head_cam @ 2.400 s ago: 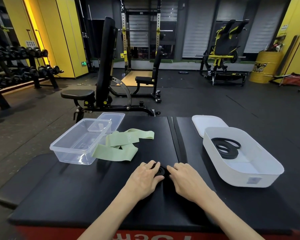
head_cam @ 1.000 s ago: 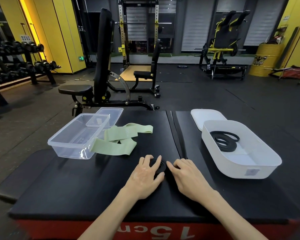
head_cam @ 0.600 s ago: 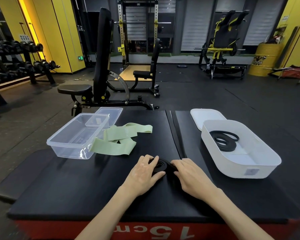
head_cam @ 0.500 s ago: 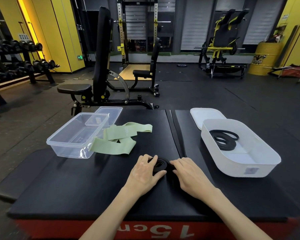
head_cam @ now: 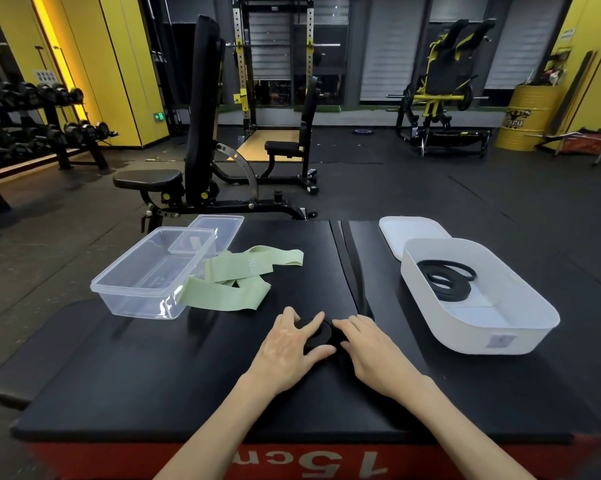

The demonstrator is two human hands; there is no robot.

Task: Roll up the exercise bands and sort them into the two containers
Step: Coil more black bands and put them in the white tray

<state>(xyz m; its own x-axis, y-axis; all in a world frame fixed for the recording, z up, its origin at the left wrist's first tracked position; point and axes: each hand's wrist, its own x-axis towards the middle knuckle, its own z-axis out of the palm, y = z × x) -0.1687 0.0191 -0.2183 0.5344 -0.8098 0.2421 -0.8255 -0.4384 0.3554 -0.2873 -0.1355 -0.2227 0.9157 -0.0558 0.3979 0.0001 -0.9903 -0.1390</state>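
A black exercise band [head_cam: 321, 336] lies partly coiled on the black mat near the front edge, its loose tail [head_cam: 356, 278] running away along the seam. My left hand [head_cam: 287, 344] grips the coil between thumb and fingers. From the right, my right hand [head_cam: 370, 346] curls its fingers over the coil's edge. Loose green bands [head_cam: 236, 282] lie in a heap against the clear container [head_cam: 146, 271], which holds no bands. The white container [head_cam: 465, 336] on the right holds a coiled black band [head_cam: 446, 280].
A clear lid [head_cam: 207, 233] leans behind the clear container. A white lid [head_cam: 413, 230] lies behind the white one. Past the mat's far edge stands a weight bench [head_cam: 202, 140]. A dumbbell rack [head_cam: 32, 126] is at far left.
Both hands have kept turning the black band, so the coil between them has grown a little. The green bands and both containers have not moved.
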